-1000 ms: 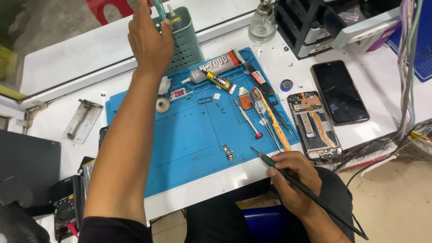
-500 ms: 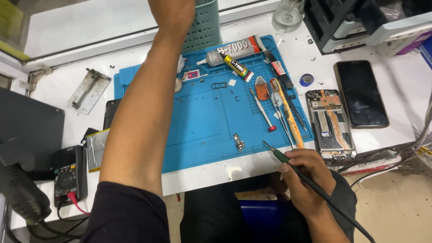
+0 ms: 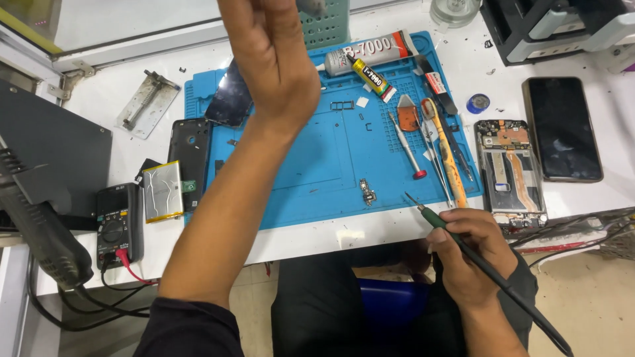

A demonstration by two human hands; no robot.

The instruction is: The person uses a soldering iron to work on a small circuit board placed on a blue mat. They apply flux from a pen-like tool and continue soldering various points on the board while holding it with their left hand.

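Soldering iron [image 3: 493, 274] held in the right hand [image 3: 471, 254], tip just off the blue mat's [image 3: 311, 172] front edge.
Right fingers wrap its green grip like a pen, near the small circuit board [image 3: 367, 193]. Left hand [image 3: 274, 56] is raised above the mat, fingers curled together toward the green basket [image 3: 327, 26]; whether they hold anything, I cannot tell.

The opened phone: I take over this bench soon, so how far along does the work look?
Done: opened phone lies stripped, back cover and battery set aside. In hand: right hand holds soldering iron near small board; left hand is raised. Left: everything remains unassembled.
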